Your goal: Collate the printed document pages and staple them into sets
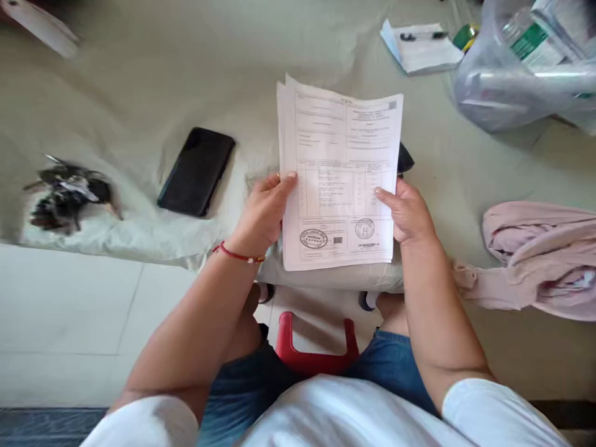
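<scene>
I hold a thin stack of printed paper sheets (339, 167) upright over the edge of a bed covered in pale sheet (139, 93). The top page carries a table and two round stamps near its bottom. My left hand (265, 211) grips the stack's left edge, thumb on the front; a red thread bracelet circles that wrist. My right hand (407, 211) grips the right edge the same way. A small dark object (405, 158) peeks out behind the papers' right side.
A black phone (196, 171) lies face down left of the papers. A dark bunch of keys (67, 195) sits far left. A notepad with pen (421, 46), a plastic bag (521, 68) and pink cloth (540, 254) lie right. Red stool (316, 354) below.
</scene>
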A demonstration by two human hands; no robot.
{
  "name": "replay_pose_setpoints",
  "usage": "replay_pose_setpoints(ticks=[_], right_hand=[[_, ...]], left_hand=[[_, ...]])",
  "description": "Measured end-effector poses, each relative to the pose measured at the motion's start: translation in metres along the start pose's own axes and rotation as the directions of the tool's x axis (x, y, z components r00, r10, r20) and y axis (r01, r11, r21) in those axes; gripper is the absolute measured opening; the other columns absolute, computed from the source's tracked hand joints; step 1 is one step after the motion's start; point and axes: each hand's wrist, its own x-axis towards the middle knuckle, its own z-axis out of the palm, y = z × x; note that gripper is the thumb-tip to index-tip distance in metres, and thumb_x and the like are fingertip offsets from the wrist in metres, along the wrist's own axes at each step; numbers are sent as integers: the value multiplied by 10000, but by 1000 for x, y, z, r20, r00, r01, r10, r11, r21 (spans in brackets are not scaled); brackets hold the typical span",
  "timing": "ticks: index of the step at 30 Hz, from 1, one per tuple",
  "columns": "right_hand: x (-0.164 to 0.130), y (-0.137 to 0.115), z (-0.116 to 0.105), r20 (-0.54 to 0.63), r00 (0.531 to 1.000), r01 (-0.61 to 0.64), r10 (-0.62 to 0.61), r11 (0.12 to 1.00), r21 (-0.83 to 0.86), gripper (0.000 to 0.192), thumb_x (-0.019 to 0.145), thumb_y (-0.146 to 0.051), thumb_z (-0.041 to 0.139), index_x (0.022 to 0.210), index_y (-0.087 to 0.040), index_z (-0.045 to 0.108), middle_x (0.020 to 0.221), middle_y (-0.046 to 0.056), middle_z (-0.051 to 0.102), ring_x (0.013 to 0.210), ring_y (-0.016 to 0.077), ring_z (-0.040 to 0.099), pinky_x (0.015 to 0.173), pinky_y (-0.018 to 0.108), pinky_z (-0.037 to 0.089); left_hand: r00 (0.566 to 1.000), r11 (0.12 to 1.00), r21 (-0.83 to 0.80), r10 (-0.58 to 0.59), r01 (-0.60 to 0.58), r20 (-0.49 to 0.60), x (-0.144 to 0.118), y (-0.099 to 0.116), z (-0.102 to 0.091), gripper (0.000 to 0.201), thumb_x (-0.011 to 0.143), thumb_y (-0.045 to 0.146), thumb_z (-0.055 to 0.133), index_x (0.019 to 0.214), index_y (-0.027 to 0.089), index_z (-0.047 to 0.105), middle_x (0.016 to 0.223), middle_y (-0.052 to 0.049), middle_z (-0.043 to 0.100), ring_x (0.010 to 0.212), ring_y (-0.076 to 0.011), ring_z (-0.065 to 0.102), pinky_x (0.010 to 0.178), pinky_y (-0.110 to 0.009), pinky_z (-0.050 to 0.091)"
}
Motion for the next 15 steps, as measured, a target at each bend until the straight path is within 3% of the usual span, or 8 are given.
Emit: replay_pose_setpoints(ticks=[6, 10, 15], right_hand=[[0, 0, -2, 8, 1000, 3, -3, 1000, -10, 475, 752, -442, 959, 1170, -289, 791, 1313, 13, 848, 1367, 348, 737, 1285, 629, 503], [-2, -1, -1, -4, 1000, 1, -1, 1000, 2, 452, 745, -421, 969, 1142, -283, 804, 1281, 16, 856, 1361, 345, 742, 1294, 625, 494], [-2, -4, -3, -29, 1000, 5, -6, 1000, -5, 521, 691, -454, 1008, 1135, -273, 803, 1293, 33, 850, 1333, 352, 755, 1272, 619, 518]], left_hand=[[999, 1000, 15, -11, 11, -51, 0, 1, 2, 407, 886, 563, 802, 1030, 185, 755, 1059, -147, 847, 1273, -413, 777, 1053, -546, 684], [992, 999, 31, -23, 27, -122, -1, 5, 4, 249, 854, 397, 791, 1004, 201, 758, 1007, -100, 842, 1224, -396, 796, 1003, -533, 707], [999, 1000, 28, -1, 2, -43, -6, 12, 5, 217, 827, 334, 807, 986, 192, 768, 1017, -101, 855, 1179, -382, 811, 1018, -536, 700]])
